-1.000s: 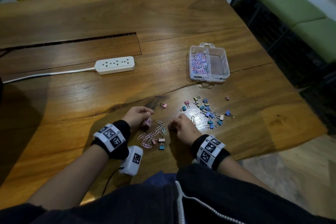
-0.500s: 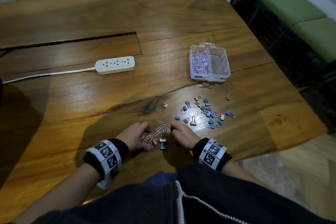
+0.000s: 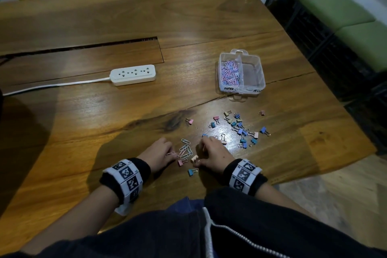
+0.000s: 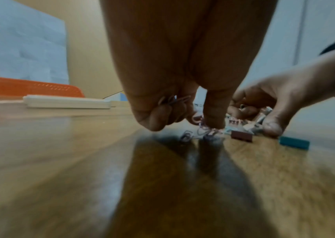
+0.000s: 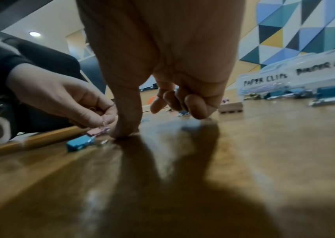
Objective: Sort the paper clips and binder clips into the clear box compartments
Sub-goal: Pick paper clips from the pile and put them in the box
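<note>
My left hand (image 3: 174,154) pinches a pink paper clip at the left edge of a small heap of paper clips (image 3: 185,150). In the left wrist view its curled fingers hold a few more paper clips (image 4: 171,101), and its thumb presses on the heap. My right hand (image 3: 199,153) sits right of the heap with fingers curled and thumb tip (image 5: 126,130) on the wood. Nothing shows in those fingers. Pink (image 3: 180,162), cream (image 3: 194,158) and blue (image 3: 191,172) binder clips lie between my hands. The clear box (image 3: 260,73) holds paper clips (image 3: 229,72) in its left compartment.
Several loose binder clips (image 3: 240,130) are scattered between my right hand and the box. A white power strip (image 3: 134,74) with its cable lies far left on the wooden table (image 3: 104,121). The table's edge runs close on the right.
My left hand has come down toward me from behind the heap and now pinches a clip at its left edge. My right hand has shifted slightly nearer, staying right of the heap.
</note>
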### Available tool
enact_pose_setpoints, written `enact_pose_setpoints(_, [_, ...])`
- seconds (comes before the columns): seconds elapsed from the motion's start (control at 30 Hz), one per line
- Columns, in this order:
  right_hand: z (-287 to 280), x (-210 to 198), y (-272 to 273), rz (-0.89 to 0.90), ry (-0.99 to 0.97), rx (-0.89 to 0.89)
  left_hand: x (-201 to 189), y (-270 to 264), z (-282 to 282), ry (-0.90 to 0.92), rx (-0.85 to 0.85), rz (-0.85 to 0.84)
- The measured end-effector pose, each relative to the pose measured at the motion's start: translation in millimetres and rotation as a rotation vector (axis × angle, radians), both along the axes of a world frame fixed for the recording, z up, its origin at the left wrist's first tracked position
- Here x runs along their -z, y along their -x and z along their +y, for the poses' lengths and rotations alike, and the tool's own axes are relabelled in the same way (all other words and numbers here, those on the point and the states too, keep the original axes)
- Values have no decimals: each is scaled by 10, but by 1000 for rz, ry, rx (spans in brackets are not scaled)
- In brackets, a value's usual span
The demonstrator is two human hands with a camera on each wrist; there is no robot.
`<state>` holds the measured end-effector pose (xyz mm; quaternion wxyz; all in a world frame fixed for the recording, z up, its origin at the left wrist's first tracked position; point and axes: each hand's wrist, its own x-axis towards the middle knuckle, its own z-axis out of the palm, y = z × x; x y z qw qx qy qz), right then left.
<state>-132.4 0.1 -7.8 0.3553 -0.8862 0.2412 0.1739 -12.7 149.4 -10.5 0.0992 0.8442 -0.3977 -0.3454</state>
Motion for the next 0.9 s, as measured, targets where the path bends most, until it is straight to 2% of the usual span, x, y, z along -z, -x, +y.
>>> enact_pose_setpoints(0.13, [-101, -44, -40, -40, -69, 51, -85, -68, -22, 167, -227, 238])
enact_pose_setpoints(0.27, [-86, -57, -153, -48, -145, 70, -150, -146, -55, 307, -498, 642])
enact_pose_setpoints(0.37, [0, -61, -227, -90, -116, 77, -147, -170, -91, 448, -726, 945])
enact_pose_setpoints(0.43, [65, -38, -272, -105, -58, 50, -153, -177, -96, 494, -842, 1057])
enact_pose_setpoints(0.57, [131, 42, -332, -48, 65, -76, -135, -186, -59, 538, -954, 1179])
enact_pose_setpoints(0.67, [125, 45, -333, -37, 52, -127, -146, -191, -14, 495, -969, 1138])
enact_pose_setpoints(0.73, [107, 39, -330, -35, 51, -138, -157, -196, -4, 394, -909, 999])
enact_pose_setpoints(0.8, [92, 32, -341, -5, 87, -137, -158, -185, 1, 230, -741, 689])
enact_pose_setpoints(0.9, [71, 15, -353, 41, 113, -102, -106, -153, 30, 27, -398, 221])
